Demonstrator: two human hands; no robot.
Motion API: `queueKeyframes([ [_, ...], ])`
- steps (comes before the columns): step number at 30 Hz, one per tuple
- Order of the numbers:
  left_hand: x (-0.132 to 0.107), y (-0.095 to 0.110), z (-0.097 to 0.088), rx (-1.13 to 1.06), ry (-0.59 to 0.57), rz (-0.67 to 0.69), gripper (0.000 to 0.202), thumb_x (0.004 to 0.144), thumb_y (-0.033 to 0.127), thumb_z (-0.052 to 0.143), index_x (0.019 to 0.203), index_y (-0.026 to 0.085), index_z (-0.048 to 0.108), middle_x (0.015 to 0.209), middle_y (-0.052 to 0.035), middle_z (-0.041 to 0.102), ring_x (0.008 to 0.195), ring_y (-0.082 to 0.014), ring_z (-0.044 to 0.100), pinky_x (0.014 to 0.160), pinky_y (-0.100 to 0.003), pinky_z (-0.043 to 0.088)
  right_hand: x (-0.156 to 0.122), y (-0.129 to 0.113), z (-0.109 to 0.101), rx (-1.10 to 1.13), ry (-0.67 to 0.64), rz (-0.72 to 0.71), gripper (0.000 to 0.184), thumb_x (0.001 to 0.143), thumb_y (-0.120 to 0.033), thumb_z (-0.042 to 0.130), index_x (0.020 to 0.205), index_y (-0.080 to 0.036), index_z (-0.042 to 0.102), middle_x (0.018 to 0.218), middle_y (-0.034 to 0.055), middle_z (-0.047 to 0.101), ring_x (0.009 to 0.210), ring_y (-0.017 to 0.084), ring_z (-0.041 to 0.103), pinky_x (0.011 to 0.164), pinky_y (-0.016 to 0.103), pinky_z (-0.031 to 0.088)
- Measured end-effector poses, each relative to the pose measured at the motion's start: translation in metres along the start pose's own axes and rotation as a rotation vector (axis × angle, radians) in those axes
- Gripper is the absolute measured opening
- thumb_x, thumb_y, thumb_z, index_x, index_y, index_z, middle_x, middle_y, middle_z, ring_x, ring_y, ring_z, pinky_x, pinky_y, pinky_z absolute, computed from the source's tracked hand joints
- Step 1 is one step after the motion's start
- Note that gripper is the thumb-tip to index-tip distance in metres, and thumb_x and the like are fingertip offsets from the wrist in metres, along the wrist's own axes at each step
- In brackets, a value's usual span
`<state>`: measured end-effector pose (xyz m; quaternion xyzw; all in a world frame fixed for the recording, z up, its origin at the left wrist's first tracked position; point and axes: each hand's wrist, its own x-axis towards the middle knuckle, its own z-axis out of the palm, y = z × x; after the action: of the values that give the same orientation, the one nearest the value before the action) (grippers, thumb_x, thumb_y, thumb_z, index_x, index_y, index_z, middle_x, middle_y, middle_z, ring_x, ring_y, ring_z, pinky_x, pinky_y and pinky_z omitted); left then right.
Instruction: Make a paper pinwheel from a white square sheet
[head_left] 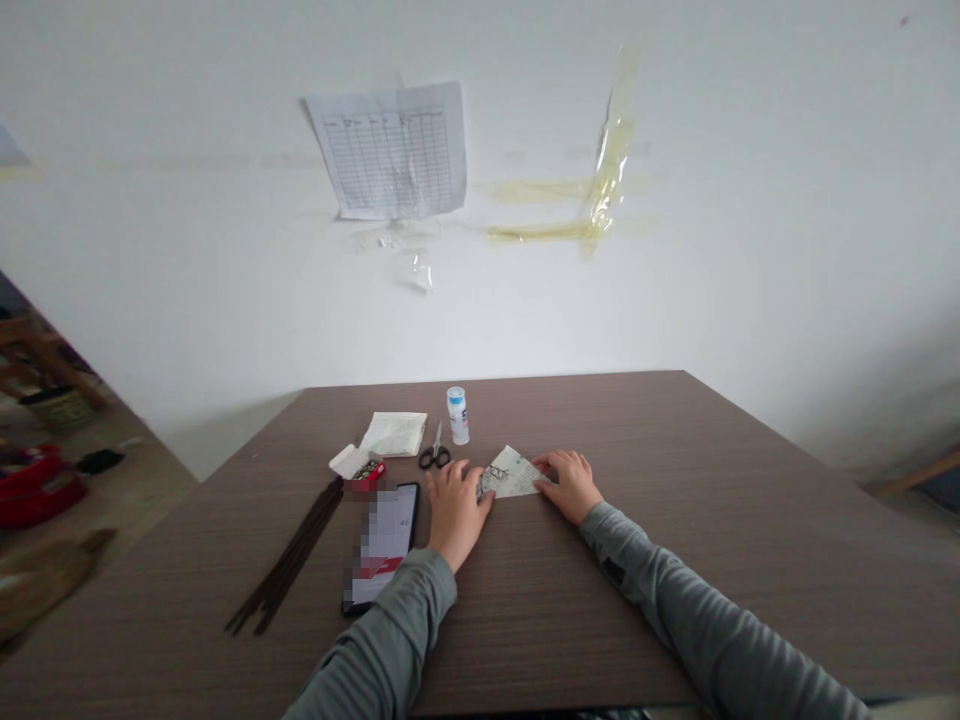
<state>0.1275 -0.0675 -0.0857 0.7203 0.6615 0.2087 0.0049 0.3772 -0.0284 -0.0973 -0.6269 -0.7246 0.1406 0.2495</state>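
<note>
The folded sheet of printed paper (pixel 510 473) is held flat on the brown wood-grain tabletop (pixel 585 620), and is taken here as the landmark. Its left end is covered by the fingers of the left grip (pixel 456 512), and its right corner is touched by the fingertips of the right grip (pixel 570 485). Both grips are laid palm-down and slightly spread, with no pinch to be seen; grey sleeves (pixel 390 630) run back from them.

Just left of the sheet, a smartphone (pixel 379 548) with a pixelated screen is laid, and further left a bundle of thin dark sticks (pixel 289 555) is spread. Up and left of the sheet, a small open red-and-white box (pixel 361 468), black-handled scissors (pixel 435 450) and a folded white paper (pixel 395 433) are placed. A white bottle with a blue cap (pixel 458 415) is stood just beyond the sheet. Far beyond it, a ruled paper chart (pixel 390 150) and strips of yellowed tape (pixel 600 170) are stuck to the white wall (pixel 225 300).
</note>
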Motion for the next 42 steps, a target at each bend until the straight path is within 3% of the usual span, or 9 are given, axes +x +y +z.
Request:
queueKeyframes([
  [6, 0.001, -0.003, 0.003, -0.091, 0.000, -0.012, 0.045, 0.108, 0.016, 0.092, 0.149, 0.033, 0.098, 0.168, -0.0159, 0.088, 0.168, -0.0475, 0.074, 0.152, -0.081, 0.048, 0.004, 0.006, 0.000, 0.026, 0.005, -0.007, 0.016, 0.100, -0.024, 0.088, 0.110, -0.034, 0.096, 0.117, 0.0059, 0.096, 0.132, 0.038, 0.088, 0.139, 0.064, 0.058],
  [10, 0.000, -0.006, 0.003, -0.088, -0.005, -0.013, 0.051, 0.111, 0.016, 0.089, 0.159, 0.031, 0.095, 0.171, -0.0186, 0.087, 0.170, -0.0478, 0.074, 0.151, -0.080, 0.049, 0.005, 0.006, -0.002, 0.056, -0.007, -0.008, 0.008, 0.102, -0.030, 0.087, 0.105, -0.032, 0.094, 0.117, 0.0075, 0.098, 0.129, 0.038, 0.088, 0.140, 0.065, 0.056],
  [16, 0.000, -0.012, -0.005, -0.075, 0.007, 0.009, 0.048, 0.109, 0.014, 0.090, 0.153, 0.033, 0.096, 0.170, -0.0149, 0.089, 0.165, -0.0437, 0.079, 0.146, -0.074, 0.056, 0.001, 0.003, -0.005, 0.077, -0.011, -0.005, 0.009, 0.105, -0.030, 0.087, 0.109, -0.030, 0.095, 0.124, 0.0089, 0.099, 0.132, 0.038, 0.089, 0.149, 0.076, 0.044],
  [20, 0.001, -0.015, -0.010, -0.115, 0.012, 0.050, 0.033, 0.108, 0.013, 0.091, 0.134, 0.031, 0.100, 0.163, -0.0131, 0.092, 0.159, -0.0416, 0.083, 0.143, -0.069, 0.060, -0.001, 0.002, -0.008, 0.068, 0.000, -0.022, 0.009, 0.107, -0.029, 0.086, 0.111, -0.031, 0.095, 0.127, 0.0100, 0.100, 0.136, 0.039, 0.089, 0.154, 0.082, 0.035],
  [24, 0.001, -0.015, -0.012, -0.105, -0.011, 0.063, 0.020, 0.113, 0.016, 0.087, 0.121, 0.028, 0.101, 0.160, -0.0145, 0.094, 0.158, -0.0410, 0.083, 0.143, -0.068, 0.059, -0.003, 0.003, -0.011, 0.089, -0.009, -0.018, 0.012, 0.107, -0.028, 0.086, 0.112, -0.031, 0.096, 0.132, 0.0109, 0.101, 0.140, 0.039, 0.090, 0.156, 0.084, 0.031],
  [27, 0.001, -0.013, -0.013, -0.090, -0.032, 0.055, 0.021, 0.120, 0.023, 0.082, 0.116, 0.027, 0.103, 0.159, -0.0149, 0.095, 0.160, -0.0424, 0.082, 0.144, -0.071, 0.058, -0.003, 0.006, -0.014, 0.139, -0.032, -0.013, 0.015, 0.111, -0.033, 0.083, 0.109, -0.029, 0.098, 0.133, 0.0117, 0.102, 0.138, 0.040, 0.092, 0.156, 0.087, 0.029],
  [35, 0.004, -0.013, -0.015, -0.139, -0.012, 0.013, 0.042, 0.128, 0.029, 0.067, 0.111, 0.027, 0.105, 0.156, -0.0148, 0.097, 0.157, -0.0419, 0.084, 0.147, -0.073, 0.055, -0.002, 0.012, -0.022, 0.208, -0.063, -0.012, 0.041, 0.121, -0.050, 0.075, 0.095, -0.032, 0.101, 0.144, 0.0160, 0.100, 0.153, 0.044, 0.089, 0.155, 0.085, 0.037],
  [42, 0.004, -0.011, -0.020, -0.099, -0.060, 0.006, 0.034, 0.123, 0.022, 0.073, 0.110, 0.026, 0.104, 0.161, -0.0166, 0.095, 0.159, -0.0429, 0.083, 0.146, -0.073, 0.056, -0.003, 0.013, -0.028, 0.183, -0.128, -0.038, 0.025, 0.114, -0.041, 0.081, 0.105, -0.036, 0.104, 0.142, 0.0134, 0.101, 0.163, 0.047, 0.082, 0.154, 0.089, 0.036],
])
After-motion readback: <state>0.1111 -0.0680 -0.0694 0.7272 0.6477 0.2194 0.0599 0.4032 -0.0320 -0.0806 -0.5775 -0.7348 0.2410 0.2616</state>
